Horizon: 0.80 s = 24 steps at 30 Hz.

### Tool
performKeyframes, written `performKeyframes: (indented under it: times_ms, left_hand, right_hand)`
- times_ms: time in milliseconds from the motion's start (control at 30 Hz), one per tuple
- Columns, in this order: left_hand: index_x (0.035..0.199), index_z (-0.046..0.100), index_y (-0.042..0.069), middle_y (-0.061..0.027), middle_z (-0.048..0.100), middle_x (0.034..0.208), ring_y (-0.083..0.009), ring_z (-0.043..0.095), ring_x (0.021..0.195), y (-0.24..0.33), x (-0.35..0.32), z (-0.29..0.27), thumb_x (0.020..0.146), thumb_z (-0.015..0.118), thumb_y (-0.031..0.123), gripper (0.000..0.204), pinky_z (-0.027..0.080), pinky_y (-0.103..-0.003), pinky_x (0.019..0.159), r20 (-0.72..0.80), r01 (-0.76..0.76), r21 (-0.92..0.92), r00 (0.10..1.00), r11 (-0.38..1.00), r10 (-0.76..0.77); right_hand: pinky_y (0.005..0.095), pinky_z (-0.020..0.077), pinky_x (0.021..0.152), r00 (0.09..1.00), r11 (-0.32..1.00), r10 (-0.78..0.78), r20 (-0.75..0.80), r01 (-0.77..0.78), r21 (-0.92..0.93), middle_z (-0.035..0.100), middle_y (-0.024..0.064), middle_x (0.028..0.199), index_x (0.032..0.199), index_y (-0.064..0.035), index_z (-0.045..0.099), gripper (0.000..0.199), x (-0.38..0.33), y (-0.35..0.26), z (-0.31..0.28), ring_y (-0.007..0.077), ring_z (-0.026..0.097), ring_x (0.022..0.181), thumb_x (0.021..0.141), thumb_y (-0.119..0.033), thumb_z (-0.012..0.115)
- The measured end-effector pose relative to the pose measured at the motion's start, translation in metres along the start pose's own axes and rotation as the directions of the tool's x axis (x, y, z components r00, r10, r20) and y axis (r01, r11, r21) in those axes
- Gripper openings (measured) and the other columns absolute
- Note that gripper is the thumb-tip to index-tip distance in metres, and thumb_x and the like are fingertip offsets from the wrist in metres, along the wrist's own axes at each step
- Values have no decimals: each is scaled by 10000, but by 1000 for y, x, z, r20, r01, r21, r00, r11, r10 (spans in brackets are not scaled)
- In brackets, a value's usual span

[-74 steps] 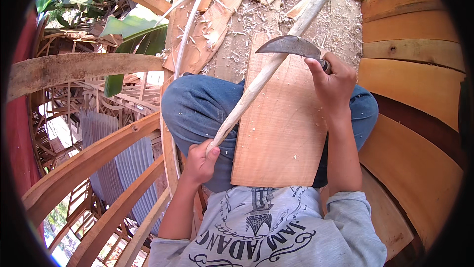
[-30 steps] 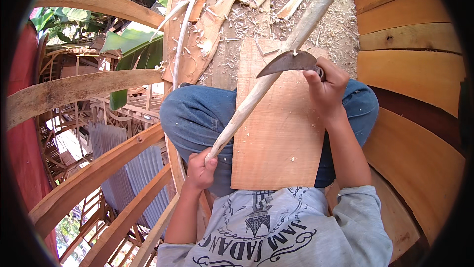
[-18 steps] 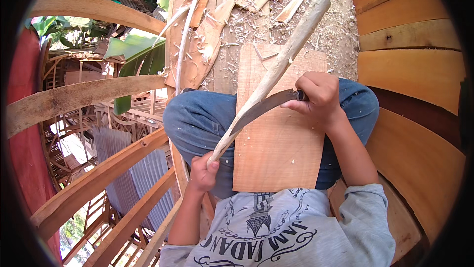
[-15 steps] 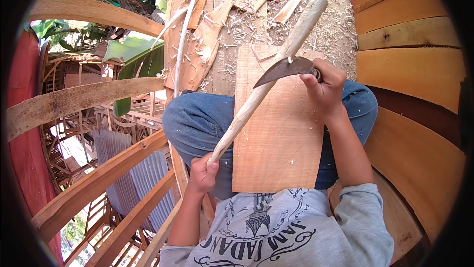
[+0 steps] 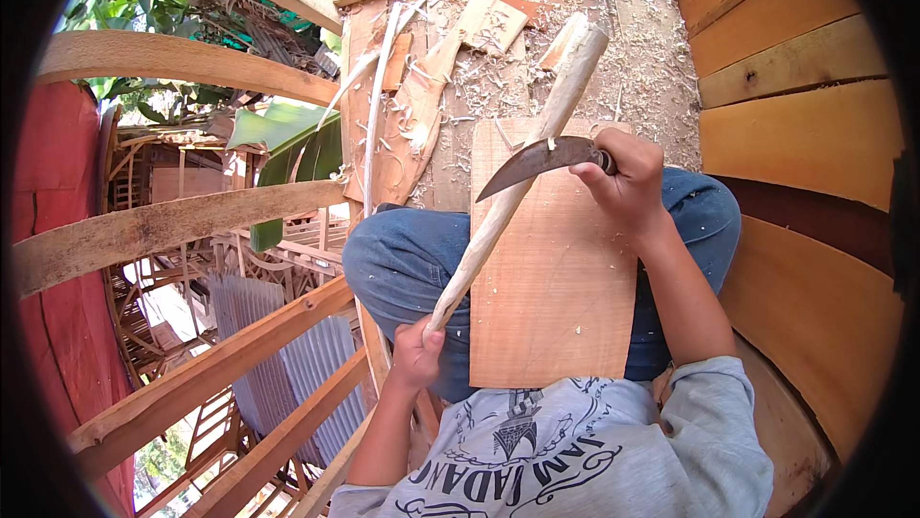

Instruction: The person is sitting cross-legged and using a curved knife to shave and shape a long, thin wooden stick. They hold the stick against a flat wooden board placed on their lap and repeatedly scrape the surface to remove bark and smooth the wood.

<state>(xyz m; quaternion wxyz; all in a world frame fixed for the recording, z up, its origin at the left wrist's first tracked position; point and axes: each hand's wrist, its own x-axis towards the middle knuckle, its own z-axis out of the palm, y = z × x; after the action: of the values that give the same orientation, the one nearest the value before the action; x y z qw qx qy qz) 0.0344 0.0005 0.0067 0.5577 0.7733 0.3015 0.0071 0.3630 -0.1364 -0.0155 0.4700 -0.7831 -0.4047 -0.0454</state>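
A long pale wooden stick (image 5: 500, 216) slants across my lap, its thicker end far and to the right. My left hand (image 5: 419, 353) is wrapped round its thin near end. In my right hand (image 5: 628, 178) is a curved knife (image 5: 537, 163), gripped by its handle, most of which my fingers hide. The dark blade lies across the stick's upper half, and a small pale sliver stands up at the blade's upper edge. Under the stick, a flat wooden board (image 5: 556, 298) rests over my crossed legs in blue jeans (image 5: 407, 254).
Shavings and offcuts litter the plank floor (image 5: 656, 68) ahead, among them a curved wooden piece (image 5: 412, 125) and long thin strips (image 5: 381, 96). Plank walling (image 5: 791, 139) rises close on my right. Open wooden rails (image 5: 211, 360) run along the left, with corrugated sheets (image 5: 321, 374) lower down beyond them.
The whole view has shifted slightly, so the scene sits lower and further right. Stick and knife have tilted a little; the blade still rests on the stick, and both hands keep their grips.
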Motion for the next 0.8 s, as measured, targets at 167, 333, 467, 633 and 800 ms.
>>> performKeyframes:
  times_ms: [167,333,467,633,800]
  left_hand:
    - [667,492,21,21,405,487,-69,369,410,2,2,5,922,477,470,516,274,-234,396,-48,-27,-15,998,1000,27]
    - [717,528,2,-46,386,512,-148,438,448,3,1,2,929,474,389,444,340,-301,452,-10,10,32,1000,999,-9]
    - [701,519,14,-28,385,500,-128,423,438,2,1,2,929,474,400,450,324,-286,439,-19,14,25,1000,1000,-13]
    - [681,506,28,-10,390,492,-109,414,432,4,1,3,929,477,406,453,313,-275,430,-17,2,31,1000,1000,-1]
    - [675,499,29,-11,398,493,-111,424,432,2,0,3,926,482,406,453,320,-274,431,-19,-2,33,1000,999,3]
  right_hand:
    - [329,325,404,939,950,-311,144,312,16,376,73,475,543,-56,422,558,-3,-11,5,228,403,409,723,-497,713]
    - [329,330,403,996,987,-91,6,89,135,387,66,475,555,-56,453,532,-8,-1,10,226,420,409,722,-484,721]
    - [325,352,408,1000,998,25,-15,-24,56,400,58,487,565,-71,442,539,-2,4,3,225,443,414,695,-518,713]
    - [335,349,404,940,948,-318,120,318,17,391,73,477,536,-68,420,565,-7,-11,5,228,451,410,699,-528,706]
    - [327,376,415,985,985,-170,36,170,3,398,57,487,541,-83,422,546,-2,2,-1,222,470,422,678,-523,714]
